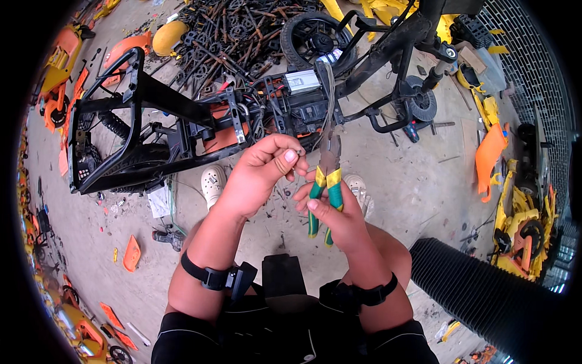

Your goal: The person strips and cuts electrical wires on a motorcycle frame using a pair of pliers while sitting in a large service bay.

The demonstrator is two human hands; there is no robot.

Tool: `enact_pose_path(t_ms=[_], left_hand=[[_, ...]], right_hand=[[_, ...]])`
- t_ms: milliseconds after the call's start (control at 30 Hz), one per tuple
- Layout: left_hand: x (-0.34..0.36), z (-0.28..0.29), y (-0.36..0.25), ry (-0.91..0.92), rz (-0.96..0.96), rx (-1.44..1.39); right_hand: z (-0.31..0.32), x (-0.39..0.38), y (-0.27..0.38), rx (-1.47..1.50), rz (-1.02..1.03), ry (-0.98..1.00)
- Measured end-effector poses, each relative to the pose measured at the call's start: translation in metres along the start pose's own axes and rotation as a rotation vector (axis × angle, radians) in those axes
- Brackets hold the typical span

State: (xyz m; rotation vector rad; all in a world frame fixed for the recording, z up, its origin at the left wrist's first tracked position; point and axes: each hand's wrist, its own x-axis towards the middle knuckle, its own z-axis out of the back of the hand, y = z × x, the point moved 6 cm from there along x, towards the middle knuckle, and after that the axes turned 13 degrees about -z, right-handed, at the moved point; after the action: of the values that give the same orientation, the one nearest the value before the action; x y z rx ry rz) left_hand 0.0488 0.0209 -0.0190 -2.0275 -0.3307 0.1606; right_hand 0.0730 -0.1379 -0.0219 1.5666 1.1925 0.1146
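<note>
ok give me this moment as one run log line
left hand: pinched, contents unclear | right hand: holding green-and-yellow pliers | ahead: black vehicle frame, exposed wires | floor, left: orange piece

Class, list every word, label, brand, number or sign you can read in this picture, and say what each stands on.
No text can be read clearly.
Silver box on the vehicle frame: marks too small to read.
White sheet on the floor: too blurred to read.
Pliers in the right hand: no legible text.
Black clothing: pale marks; cannot tell whether they are letters.
</note>
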Motion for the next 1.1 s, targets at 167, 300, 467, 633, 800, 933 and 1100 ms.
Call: enact_pose_path(t_ms=[167, 300, 467, 633, 800, 933, 1100], left_hand=[[-0.005, -0.006, 0.000, 0.034, -0.033, -0.091], [-0.012, -0.007, -0.002, 0.050, -0.055, -0.170], [-0.018, -0.010, -0.006, 0.052, -0.084, -0.175], [-0.021, -0.013, -0.006, 0.059, -0.103, -0.171], [-0.024, -0.012, -0.002, -0.039, 0.032, -0.130], [-0.020, -0.010, 0.002, -0.194, 0.089, -0.009], [-0.020, -0.001, 0.006, -0.253, -0.014, 0.237]], right_hand=[[-0.013, -0.012, 0.003, -0.012, -0.018, 0.042], [-0.023, -0.020, 0.009, -0.098, -0.005, 0.061], [-0.028, -0.027, 0.011, -0.158, 0.025, 0.057], [-0.028, -0.032, 0.011, -0.165, 0.016, 0.059], [-0.025, -0.033, 0.010, -0.146, -0.141, -0.006], [-0.018, -0.026, -0.009, 0.008, -0.179, -0.063], [-0.013, -0.022, -0.020, -0.225, -0.218, -0.089]])
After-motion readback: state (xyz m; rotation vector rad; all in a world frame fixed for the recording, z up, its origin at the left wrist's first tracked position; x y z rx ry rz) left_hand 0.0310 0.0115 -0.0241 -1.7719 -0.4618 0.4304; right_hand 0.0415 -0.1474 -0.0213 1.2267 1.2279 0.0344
